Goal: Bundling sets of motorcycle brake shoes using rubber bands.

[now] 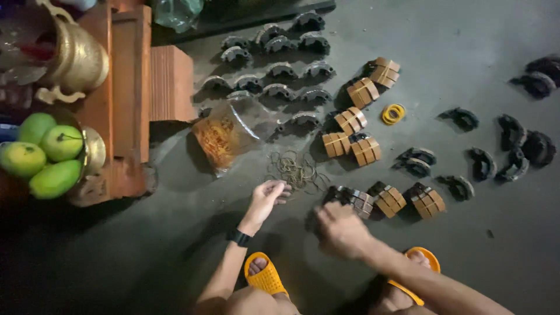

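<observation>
1. My left hand (267,197) is pinching, fingers together, at the loose rubber bands (294,169) lying on the floor (455,64).
2. My right hand (340,228) is lying closed over a brown bundle (357,201), hiding part of it.
3. A crumpled clear bag (224,134) with orange print is lying just beyond.

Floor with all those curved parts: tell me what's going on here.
A person squats in yellow sandals on a grey floor. The left hand reaches into a loose pile of rubber bands; the right hand rests on a brown-faced bundle of curved parts. Several banded bundles lie in front, with loose dark curved parts spread beyond and to the right. A plastic bag lies beside the bands.
</observation>
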